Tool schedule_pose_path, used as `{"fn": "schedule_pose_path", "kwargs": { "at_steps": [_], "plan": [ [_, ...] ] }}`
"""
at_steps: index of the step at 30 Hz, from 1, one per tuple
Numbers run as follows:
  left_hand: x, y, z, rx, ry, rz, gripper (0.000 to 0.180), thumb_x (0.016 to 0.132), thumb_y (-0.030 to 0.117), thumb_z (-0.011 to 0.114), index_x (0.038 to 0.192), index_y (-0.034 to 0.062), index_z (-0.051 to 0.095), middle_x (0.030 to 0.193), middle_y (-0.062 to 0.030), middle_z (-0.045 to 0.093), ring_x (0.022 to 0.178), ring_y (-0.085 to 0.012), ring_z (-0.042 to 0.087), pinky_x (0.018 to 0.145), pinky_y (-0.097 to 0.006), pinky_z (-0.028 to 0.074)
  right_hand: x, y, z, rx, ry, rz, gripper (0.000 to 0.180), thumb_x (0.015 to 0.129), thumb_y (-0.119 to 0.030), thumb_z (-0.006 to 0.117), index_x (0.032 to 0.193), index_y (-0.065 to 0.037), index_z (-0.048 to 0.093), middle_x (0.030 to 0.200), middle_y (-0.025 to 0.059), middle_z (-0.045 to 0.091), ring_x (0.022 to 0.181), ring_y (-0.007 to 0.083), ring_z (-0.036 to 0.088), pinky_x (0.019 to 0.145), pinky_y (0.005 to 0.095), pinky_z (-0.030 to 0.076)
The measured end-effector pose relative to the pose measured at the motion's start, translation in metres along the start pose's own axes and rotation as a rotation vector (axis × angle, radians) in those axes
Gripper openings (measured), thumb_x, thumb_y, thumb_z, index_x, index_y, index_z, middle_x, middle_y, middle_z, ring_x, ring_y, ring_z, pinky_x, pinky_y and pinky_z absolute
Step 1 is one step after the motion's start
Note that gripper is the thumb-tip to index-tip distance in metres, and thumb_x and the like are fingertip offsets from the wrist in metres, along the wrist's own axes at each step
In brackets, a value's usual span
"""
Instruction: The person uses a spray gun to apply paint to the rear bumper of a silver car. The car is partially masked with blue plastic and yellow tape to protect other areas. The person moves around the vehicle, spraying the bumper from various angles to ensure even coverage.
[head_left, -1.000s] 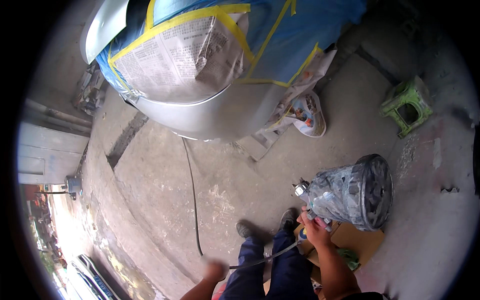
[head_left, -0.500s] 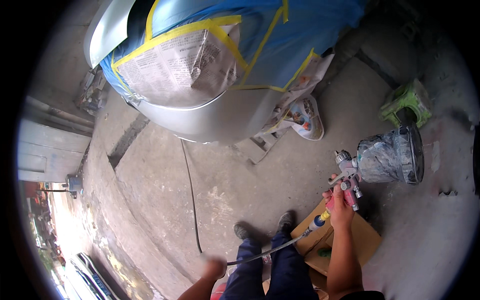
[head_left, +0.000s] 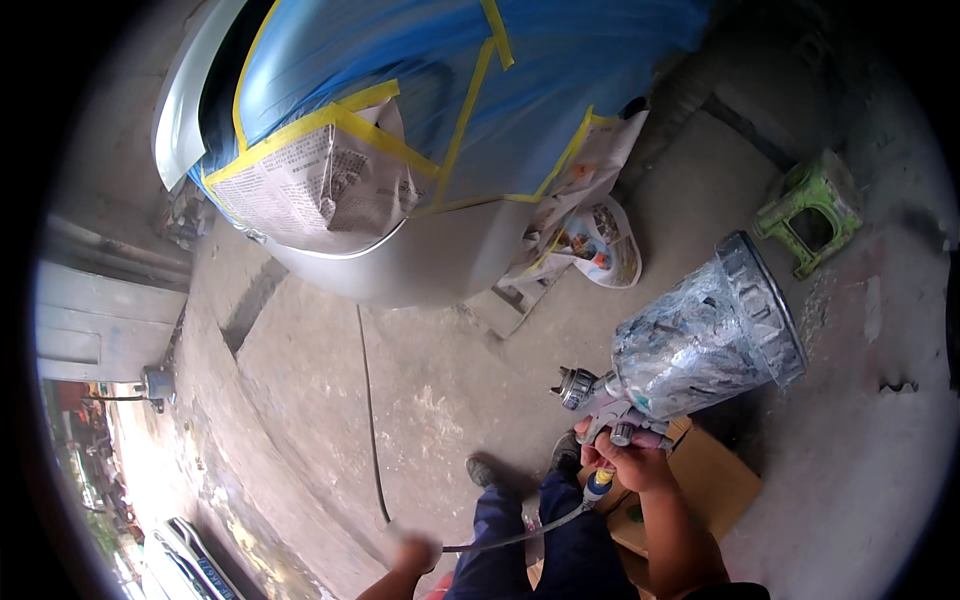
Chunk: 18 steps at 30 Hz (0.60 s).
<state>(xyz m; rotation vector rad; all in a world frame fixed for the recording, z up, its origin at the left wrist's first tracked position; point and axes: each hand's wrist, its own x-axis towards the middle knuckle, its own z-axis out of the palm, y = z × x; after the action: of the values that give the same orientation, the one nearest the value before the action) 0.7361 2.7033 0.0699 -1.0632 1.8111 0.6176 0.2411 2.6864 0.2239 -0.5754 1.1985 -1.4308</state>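
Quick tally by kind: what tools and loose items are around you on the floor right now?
Spray gun: 1
Air hose: 1
Green stool: 1
Cardboard box: 1
Masked car panel: 1
Total: 5

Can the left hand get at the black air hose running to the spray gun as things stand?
Probably yes. The left hand, blurred low in the view, seems already on or right beside the thin black air hose, though the blur hides the grip. The right hand is busy holding the silver spray gun.
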Motion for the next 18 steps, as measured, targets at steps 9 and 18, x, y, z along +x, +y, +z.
{"fn": "schedule_pose_path", "kwargs": {
  "at_steps": [9, 18],
  "plan": [
    [0.016, 0.071, -0.040, -0.202, 0.077, 0.006, 0.020, 0.080, 0.030, 0.061, 0.091, 0.0141, 0.068, 0.102, -0.0121, 0.060, 0.108, -0.0327, 0.048, 0.087, -0.041, 0.046, 0.025, -0.030, -0.078, -0.038, 0.751, -0.009, 0.035, 0.089, -0.033, 0.061, 0.107, -0.004, 0.058, 0.097, 0.0050, 0.062, 0.061, 0.0107, 0.056, 0.050, 0.0230, 0.044],
    [0.022, 0.092, -0.059, -0.107, -0.037, -0.045, 0.021, 0.081, 0.030, 0.060, 0.092, 0.0138, 0.067, 0.106, -0.0124, 0.059, 0.112, -0.0327, 0.047, 0.090, -0.043, 0.045, 0.039, -0.056, -0.069, 0.037, -0.095, 0.049, 0.026, 0.090, -0.022, 0.060, 0.107, -0.002, 0.059, 0.077, 0.0040, 0.063, 0.062, 0.0076, 0.056, 0.054, 0.0205, 0.042]
  ]
}}
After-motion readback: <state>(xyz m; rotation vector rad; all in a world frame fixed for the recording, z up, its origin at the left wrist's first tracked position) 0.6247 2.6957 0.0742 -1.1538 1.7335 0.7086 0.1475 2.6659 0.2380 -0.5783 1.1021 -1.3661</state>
